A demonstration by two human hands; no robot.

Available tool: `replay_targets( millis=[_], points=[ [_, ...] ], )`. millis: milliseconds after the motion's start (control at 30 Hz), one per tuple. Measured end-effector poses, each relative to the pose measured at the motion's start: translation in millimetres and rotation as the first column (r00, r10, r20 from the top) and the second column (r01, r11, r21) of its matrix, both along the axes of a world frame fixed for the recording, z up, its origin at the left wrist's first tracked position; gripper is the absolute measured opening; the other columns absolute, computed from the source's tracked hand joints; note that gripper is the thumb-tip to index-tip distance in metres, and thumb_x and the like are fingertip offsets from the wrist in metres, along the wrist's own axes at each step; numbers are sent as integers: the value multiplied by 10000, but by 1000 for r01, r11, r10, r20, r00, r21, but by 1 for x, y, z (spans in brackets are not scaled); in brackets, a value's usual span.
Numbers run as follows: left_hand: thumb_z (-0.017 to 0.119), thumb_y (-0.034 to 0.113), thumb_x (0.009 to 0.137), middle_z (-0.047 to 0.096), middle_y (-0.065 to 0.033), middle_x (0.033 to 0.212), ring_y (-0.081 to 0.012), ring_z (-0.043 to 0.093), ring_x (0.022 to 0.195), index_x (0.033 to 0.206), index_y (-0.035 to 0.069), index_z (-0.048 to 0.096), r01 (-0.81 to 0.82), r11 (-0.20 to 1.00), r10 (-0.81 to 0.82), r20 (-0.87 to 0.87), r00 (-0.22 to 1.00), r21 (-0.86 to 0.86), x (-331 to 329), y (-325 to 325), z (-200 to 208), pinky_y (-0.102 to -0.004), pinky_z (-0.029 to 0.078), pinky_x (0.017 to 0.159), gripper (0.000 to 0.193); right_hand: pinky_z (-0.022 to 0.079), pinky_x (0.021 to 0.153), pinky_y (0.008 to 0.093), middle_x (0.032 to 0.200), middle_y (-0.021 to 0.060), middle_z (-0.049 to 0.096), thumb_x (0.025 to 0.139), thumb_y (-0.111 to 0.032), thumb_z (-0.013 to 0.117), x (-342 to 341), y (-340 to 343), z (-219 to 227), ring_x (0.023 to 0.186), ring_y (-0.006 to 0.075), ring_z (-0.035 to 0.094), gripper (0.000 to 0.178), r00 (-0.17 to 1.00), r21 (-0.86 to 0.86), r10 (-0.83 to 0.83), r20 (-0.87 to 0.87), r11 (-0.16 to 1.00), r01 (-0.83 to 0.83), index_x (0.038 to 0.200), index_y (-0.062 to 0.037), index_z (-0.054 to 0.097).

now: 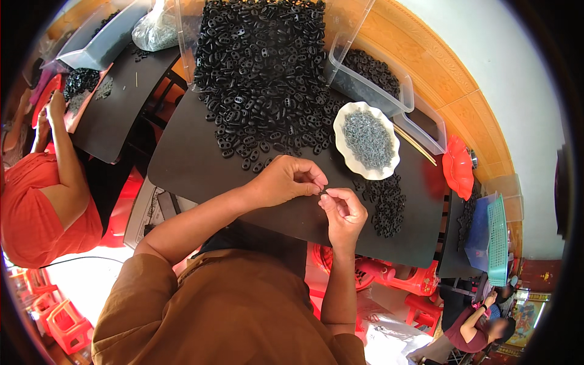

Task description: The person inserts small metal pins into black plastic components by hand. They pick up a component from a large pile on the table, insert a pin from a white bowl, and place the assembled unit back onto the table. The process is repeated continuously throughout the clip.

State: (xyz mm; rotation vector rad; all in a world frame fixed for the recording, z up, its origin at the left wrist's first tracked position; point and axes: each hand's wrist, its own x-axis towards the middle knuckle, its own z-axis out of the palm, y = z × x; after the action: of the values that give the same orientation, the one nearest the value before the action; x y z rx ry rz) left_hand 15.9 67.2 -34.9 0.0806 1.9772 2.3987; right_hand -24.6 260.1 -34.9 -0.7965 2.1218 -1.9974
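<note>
My left hand point(281, 181) and my right hand point(344, 213) meet over the near edge of the dark table point(188, 152). Both are closed in a pinch on a small black piece point(322, 191), mostly covered by the fingertips. Beyond them spreads a large pile of black oval pieces with two holes point(261, 73). To the right stands a cream scalloped bowl point(340, 150) of small translucent grey pieces point(368, 139). Just right of my right hand lies a smaller heap of black pieces point(388, 210).
Clear plastic bins point(401, 104) stand along the tiled wall, near a pair of chopsticks point(416, 145) and a red scalloped bowl point(457, 166). A teal basket point(497, 240) is further right. A person in red point(48, 207) works at the left table; another person point(474, 328) is at lower right.
</note>
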Motion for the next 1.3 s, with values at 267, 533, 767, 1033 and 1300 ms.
replay_targets(
  millis=[267,533,767,1033,1300],
  points=[
    [708,0,902,719,-33,973,-82,664,907,1012,-4,703,-12,998,11,-16,1000,-61,0,0,2,-253,549,824,110,525,659,226,884,63,655,886,56,711,0,-1,-1,741,106,638,90,999,27,2,-45,1000,-1,958,42,659],
    [699,-4,906,715,-32,947,-82,660,869,1012,-7,700,10,1000,-10,5,1000,21,0,0,2,-252,548,801,106,522,651,224,875,63,655,887,41,718,1,-1,2,728,107,639,93,999,21,-6,-38,1000,7,959,40,659],
    [694,-6,908,717,-32,947,-85,663,883,1013,-4,701,9,1000,-9,1,1000,-18,-1,-1,3,-252,550,804,105,520,653,223,892,64,656,887,50,712,1,-2,0,732,105,637,91,1000,13,-11,-28,1000,11,959,41,658],
    [700,-20,883,741,-51,942,-105,688,887,980,-3,723,-47,966,21,-103,994,-254,1,-2,10,-272,564,822,101,537,680,231,895,74,663,878,95,690,1,-2,1,749,111,650,91,998,51,1,-64,999,2,950,50,658],
    [704,-34,842,741,-107,915,-179,727,857,965,-24,725,-54,926,-10,-168,986,-373,-1,-1,15,-306,586,777,125,570,665,251,832,91,695,842,98,702,2,-5,0,745,131,691,76,994,124,-30,-105,991,43,879,40,669]
  ],
)
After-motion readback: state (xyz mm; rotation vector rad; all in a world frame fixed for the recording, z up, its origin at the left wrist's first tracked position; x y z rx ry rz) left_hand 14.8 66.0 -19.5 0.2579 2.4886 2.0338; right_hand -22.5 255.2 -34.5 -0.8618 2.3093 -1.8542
